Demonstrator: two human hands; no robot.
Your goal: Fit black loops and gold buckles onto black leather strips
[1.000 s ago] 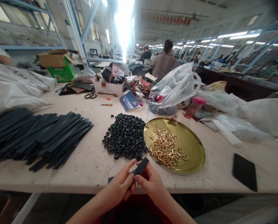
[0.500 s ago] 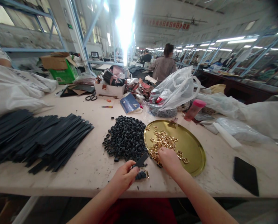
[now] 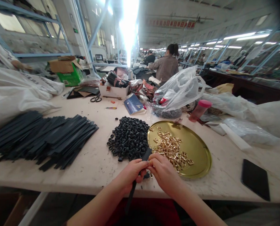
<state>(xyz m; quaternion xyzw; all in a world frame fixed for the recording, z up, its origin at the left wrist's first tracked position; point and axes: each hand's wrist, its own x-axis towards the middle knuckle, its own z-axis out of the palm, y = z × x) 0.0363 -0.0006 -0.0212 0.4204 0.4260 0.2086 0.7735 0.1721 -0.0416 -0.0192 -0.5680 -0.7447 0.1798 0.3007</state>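
My left hand (image 3: 130,173) is closed around a black strap (image 3: 133,188) that hangs down past the table's front edge, its top end sticking up between my hands. My right hand (image 3: 162,171) is pinched against the strap's top end, fingers pressed together on something small I cannot make out. Just beyond my hands lie a heap of black loops (image 3: 129,138) and a round gold tray (image 3: 198,150) holding several gold buckles (image 3: 174,150).
A big pile of black straps (image 3: 43,138) lies at the left. A black phone (image 3: 256,179) lies at the right near the edge. Plastic bags (image 3: 177,89), a pink-capped bottle (image 3: 199,110), scissors (image 3: 96,99), a booklet (image 3: 133,104) and boxes crowd the back. A person (image 3: 166,66) sits beyond.
My right hand has come back from the buckle tray to meet the left hand at the strap's top end. The strap now hangs lower over the table edge.
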